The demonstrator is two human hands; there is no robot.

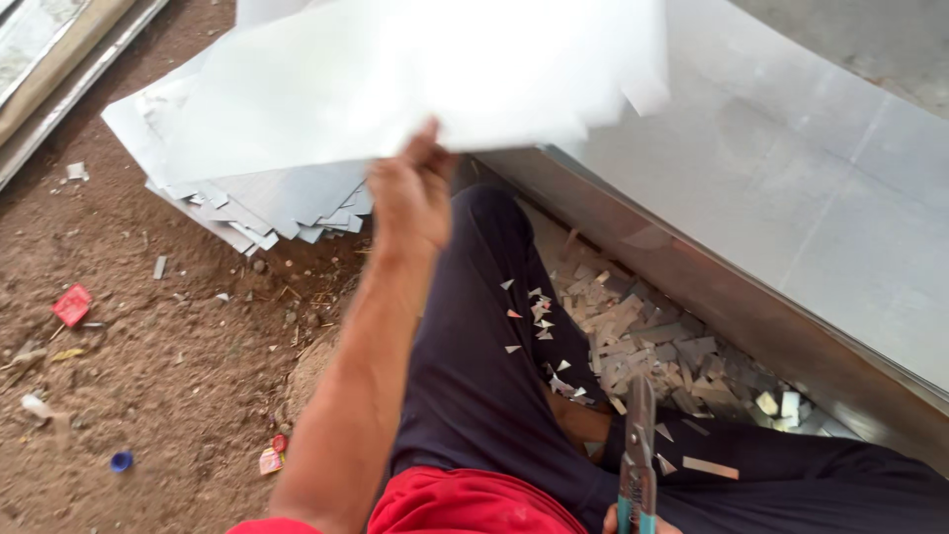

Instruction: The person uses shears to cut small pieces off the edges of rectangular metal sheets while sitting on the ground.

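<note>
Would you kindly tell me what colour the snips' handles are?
Teal-blue handles on the snips, gripped by the right hand, seen in the head view.

A thin sheet of pale grey metal [415, 79] is lifted off the ground and fills the upper middle of the view. It is flat and a little glossy, tilted up, with a ragged notch at its right edge. Its lower edge is pinched near the middle.

The tin snips [638, 465] sit at the bottom edge, blades pointing up and seemingly closed, with teal handles. They lie over a dark trouser leg, just beside scattered metal offcuts.
</note>
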